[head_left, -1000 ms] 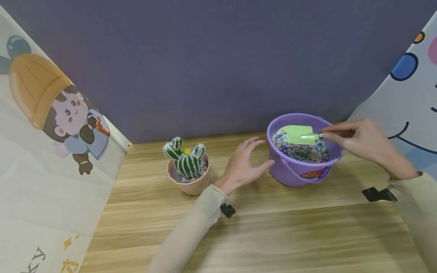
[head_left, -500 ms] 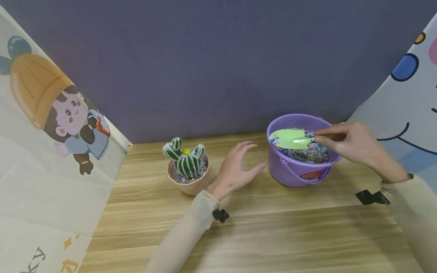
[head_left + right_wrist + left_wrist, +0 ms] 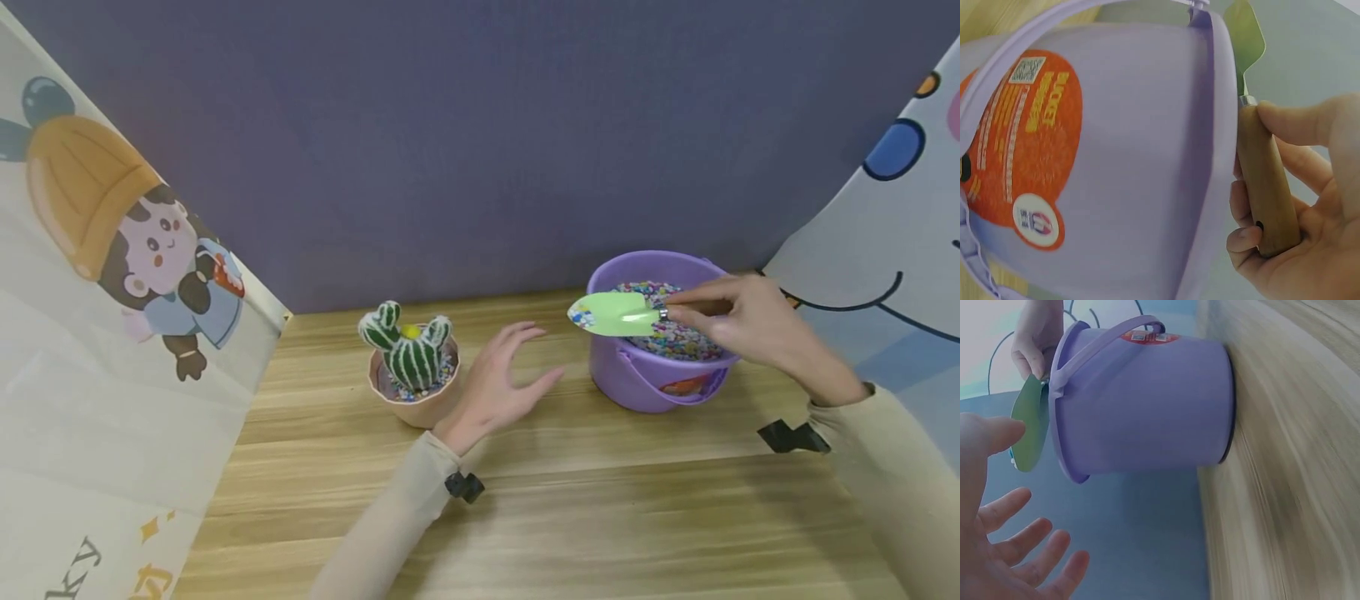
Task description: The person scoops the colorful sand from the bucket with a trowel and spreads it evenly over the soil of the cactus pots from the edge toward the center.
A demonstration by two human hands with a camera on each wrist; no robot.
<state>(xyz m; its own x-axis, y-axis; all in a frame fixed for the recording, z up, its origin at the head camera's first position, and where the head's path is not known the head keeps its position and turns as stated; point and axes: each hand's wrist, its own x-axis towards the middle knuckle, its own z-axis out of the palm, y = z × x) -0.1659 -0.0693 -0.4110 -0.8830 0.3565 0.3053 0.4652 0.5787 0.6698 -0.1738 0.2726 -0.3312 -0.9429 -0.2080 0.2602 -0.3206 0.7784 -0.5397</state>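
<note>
My right hand (image 3: 757,321) grips the wooden handle (image 3: 1266,181) of a small green trowel (image 3: 618,314). A few coloured pebbles lie at the trowel's tip, which reaches past the left rim of a purple bucket (image 3: 637,375). Inside the bucket are many small multicoloured pebbles (image 3: 678,340). My left hand (image 3: 495,387) is held with fingers spread and nothing in it, between the bucket and a potted cactus. The cactus (image 3: 415,362) is green with white stripes and a yellow top, in a pale pink pot (image 3: 423,412) with pebbles around its base.
Everything stands on a wood-grain table (image 3: 600,517). Behind it rises a dark blue-grey wall (image 3: 480,150). A printed cartoon panel (image 3: 90,400) borders the left side, another panel (image 3: 847,242) the right. The bucket's handle (image 3: 1107,347) hangs down its front.
The trowel has come up out of the pebbles and moved left over the bucket's rim with my right hand. My left hand has drifted left, toward the cactus pot.
</note>
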